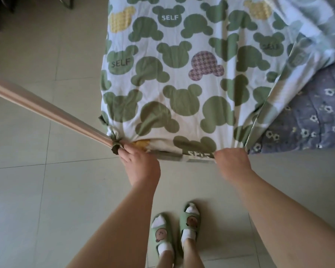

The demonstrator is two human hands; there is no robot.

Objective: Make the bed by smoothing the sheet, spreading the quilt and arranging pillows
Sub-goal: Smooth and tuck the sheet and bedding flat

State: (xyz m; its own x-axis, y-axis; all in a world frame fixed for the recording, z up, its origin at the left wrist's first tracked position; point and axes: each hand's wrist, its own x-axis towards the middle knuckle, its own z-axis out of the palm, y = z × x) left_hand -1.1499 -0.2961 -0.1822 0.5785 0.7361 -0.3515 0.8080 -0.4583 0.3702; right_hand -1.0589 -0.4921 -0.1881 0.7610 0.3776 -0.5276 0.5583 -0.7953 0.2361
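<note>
In the head view, the near hem of the bear-print sheet (172, 74) is held at the foot of the bed, seemingly so that it can be drawn taut toward the person. It is gripped by the left hand (140, 163), fingers curled on the corner just beside a green tie (116, 147) knotted at the bed rail (46, 111). It is also gripped by the right hand (231, 161), fingers closed round the hem farther along. The sheet is stretched mostly flat over the mattress, with faint creases. Its right side is folded back, so a checked underside and a blue floral pad (307, 117) are exposed. That side is judged not yet smoothed.
</note>
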